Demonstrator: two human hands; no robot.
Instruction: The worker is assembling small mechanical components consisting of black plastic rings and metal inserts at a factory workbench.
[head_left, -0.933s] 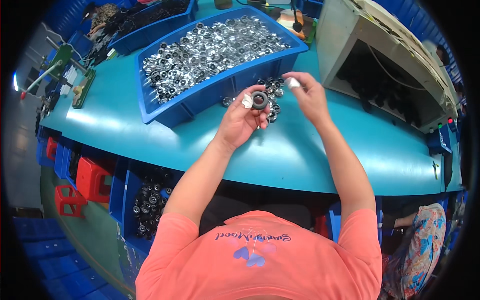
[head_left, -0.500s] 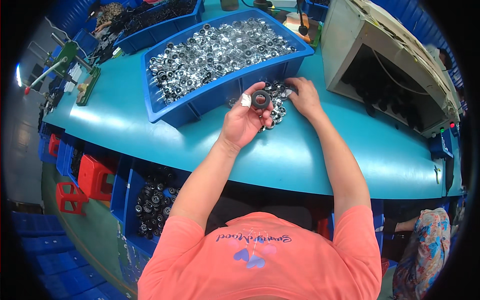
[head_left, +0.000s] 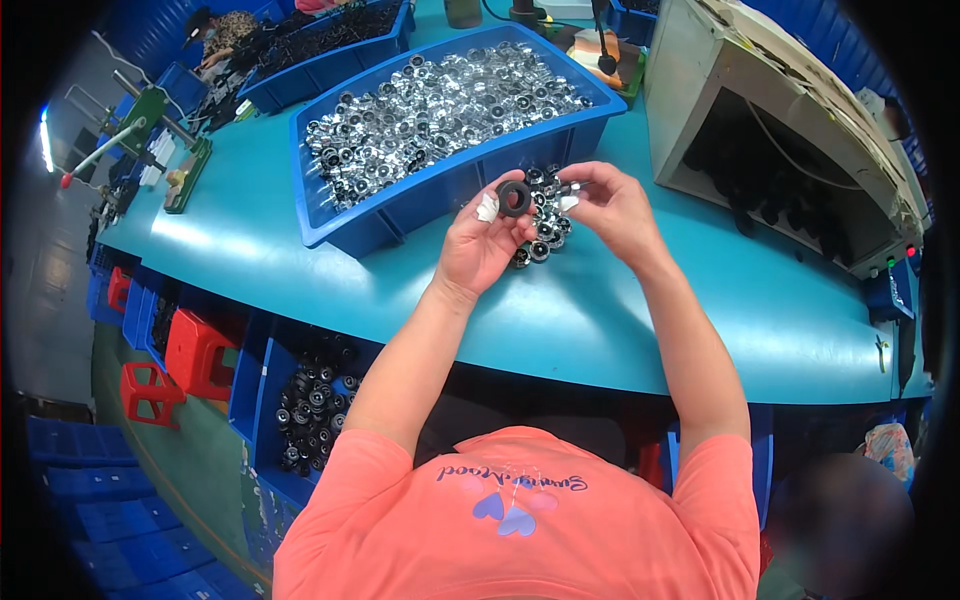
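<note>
My left hand (head_left: 472, 248) is closed on a black ring (head_left: 506, 203), shaped like a small tyre, with its hole facing up at me. White tape or cloth covers a fingertip of that hand. Just to its right, my right hand (head_left: 624, 222) pinches a small shiny silver wheel-like piece (head_left: 573, 189); something white also shows at its fingers. Between the two hands lies a loose pile of silver and black wheel pieces (head_left: 541, 236) on the teal table (head_left: 480, 330), partly hidden by my fingers.
Beyond my hands stands a large blue bin (head_left: 375, 222) full of similar silver pieces. A white box-like machine (head_left: 680, 110) with a dark opening is on the right. At left is a green lever press (head_left: 185, 180). Below the table, another bin holds black wheels (head_left: 315, 410). Red stools (head_left: 195, 355) stand left.
My right hand has lifted from the pile and turned, now with a silver piece in its fingertips. The left hand has shifted slightly left, still holding the black ring.
</note>
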